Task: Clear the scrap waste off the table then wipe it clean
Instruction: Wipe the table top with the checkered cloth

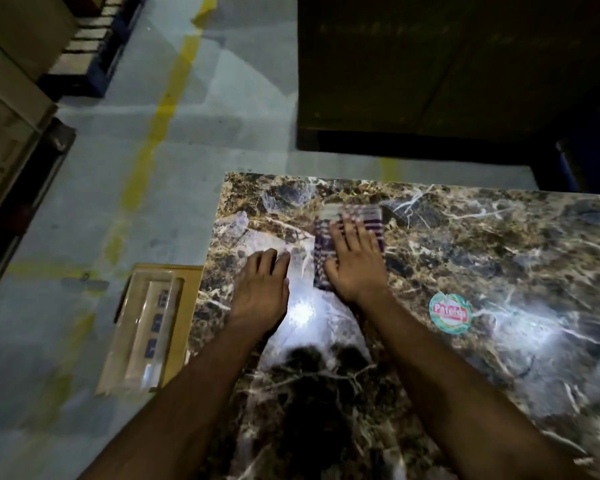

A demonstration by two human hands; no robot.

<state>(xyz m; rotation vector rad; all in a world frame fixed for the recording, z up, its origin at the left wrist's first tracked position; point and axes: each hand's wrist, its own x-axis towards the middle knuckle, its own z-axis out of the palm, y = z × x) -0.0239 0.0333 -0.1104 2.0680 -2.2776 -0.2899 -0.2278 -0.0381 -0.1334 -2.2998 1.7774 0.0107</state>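
The right hand [355, 263] lies flat with straight fingers on a striped cloth [329, 244], pressing it down on the shiny stone worktop [465, 258]. The left hand [262, 289] is also flat and holds nothing. Its fingertips touch a clear bit of plastic scrap [267, 240] that lies just beside the cloth, near the worktop's left edge. More clear scrap [234, 225] sits a little farther out, close to the far left corner, but the picture is blurry there, so it is hard to tell if it is one piece or a few. On the floor [174, 140], just beside the left edge, a box [153, 327] holds a clear packet. It looks like the scrap is being pushed off while the cloth waits to wipe. To do this well, the left hand should stay flat and slide all the clear bits over the edge in one slow push, so nothing slips under the fingers. Then the right hand should press the cloth down evenly and rub in long lines that overlap, going right up to the corner. A round sticker [450, 312] sits well to the right.
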